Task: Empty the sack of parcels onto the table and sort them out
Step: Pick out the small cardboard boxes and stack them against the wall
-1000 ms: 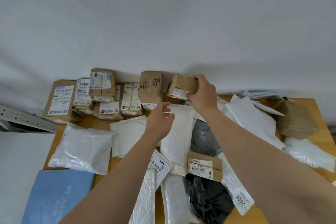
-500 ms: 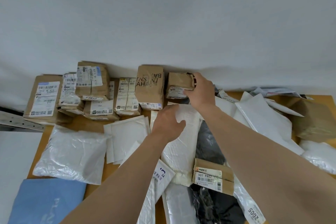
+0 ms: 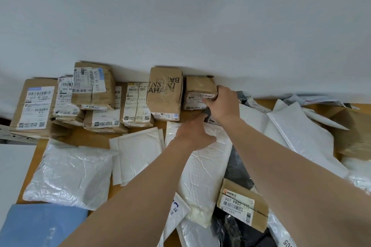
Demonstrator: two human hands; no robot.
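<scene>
Nearest, a labelled brown carton (image 3: 244, 204) lies on a black poly bag (image 3: 239, 172). Beyond it, the left grip (image 3: 192, 134) rests on a white bubble mailer (image 3: 202, 166). Its fingertips are hidden, so I cannot tell whether it holds anything. Farthest, the right grip (image 3: 222, 102) clasps a small brown box (image 3: 198, 88) at the far edge of the desk (image 3: 90, 136), just beside a printed brown box (image 3: 164, 94).

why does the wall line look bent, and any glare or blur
Head view: the wide-angle lens bows the line where wall meets table; light is soft and even, shadows faint; mild sheen on the white plastic bag; the right hand gripping the small box looks sharp.
</scene>
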